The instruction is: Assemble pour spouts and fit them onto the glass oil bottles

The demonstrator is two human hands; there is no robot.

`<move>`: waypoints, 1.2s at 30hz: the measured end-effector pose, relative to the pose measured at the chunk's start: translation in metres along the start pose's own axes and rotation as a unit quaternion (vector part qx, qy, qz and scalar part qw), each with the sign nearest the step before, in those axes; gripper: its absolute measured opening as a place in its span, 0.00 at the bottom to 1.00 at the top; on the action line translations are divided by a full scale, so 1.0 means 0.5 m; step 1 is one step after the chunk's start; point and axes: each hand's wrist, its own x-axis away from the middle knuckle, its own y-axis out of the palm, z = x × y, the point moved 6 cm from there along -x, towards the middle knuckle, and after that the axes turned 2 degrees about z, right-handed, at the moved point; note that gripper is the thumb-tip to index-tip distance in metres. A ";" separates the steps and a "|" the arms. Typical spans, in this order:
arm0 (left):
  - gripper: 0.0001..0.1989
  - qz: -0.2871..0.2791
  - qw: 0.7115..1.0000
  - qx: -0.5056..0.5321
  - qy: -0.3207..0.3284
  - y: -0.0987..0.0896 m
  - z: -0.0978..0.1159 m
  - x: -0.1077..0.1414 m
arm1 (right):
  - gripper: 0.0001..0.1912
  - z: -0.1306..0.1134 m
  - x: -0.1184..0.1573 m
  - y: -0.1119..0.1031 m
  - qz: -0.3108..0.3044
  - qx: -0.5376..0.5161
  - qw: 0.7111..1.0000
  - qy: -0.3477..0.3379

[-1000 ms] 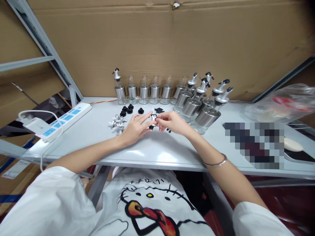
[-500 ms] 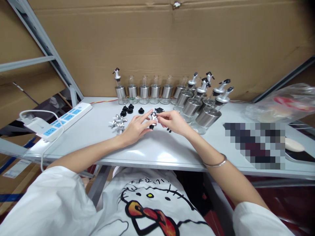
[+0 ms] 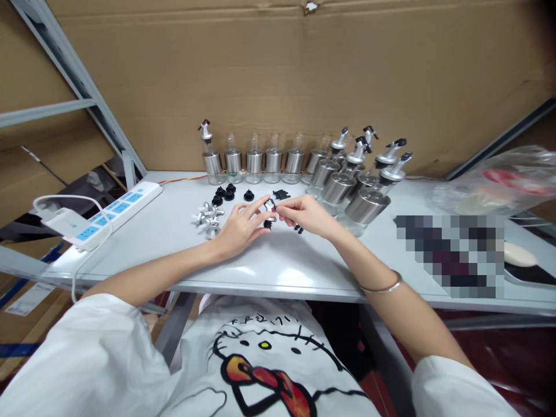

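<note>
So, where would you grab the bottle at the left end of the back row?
Probably around the steel sleeve of that bottle, coming from the left or front: it stands upright, the sleeve is broad and round, and the next bottle stands on its right. The pourer on top looks too narrow.

Left hand [image 3: 237, 229] with fingers [image 3: 257, 209] outstretched, right hand [image 3: 307, 214] with fingers pinched together, both forearms [image 3: 160, 267] angled inward

Pourer [image 3: 271, 219] silver and black, apparently; stoppers [image 3: 249, 196] black.
</note>
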 end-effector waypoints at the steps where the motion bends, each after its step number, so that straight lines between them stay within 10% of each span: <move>1: 0.16 0.001 1.000 -0.002 -0.004 -0.002 -0.001 -0.001 | 0.14 0.000 0.000 0.002 -0.002 -0.005 1.000 0.000; 16: 0.15 0.006 1.000 0.026 -0.001 -0.003 0.000 -0.002 | 0.10 -0.030 0.005 -0.018 0.121 0.163 0.972 -0.121; 36: 0.20 0.013 0.998 0.044 -0.033 -0.008 -0.008 -0.003 | 0.08 -0.034 0.013 -0.023 0.181 0.117 0.957 -0.194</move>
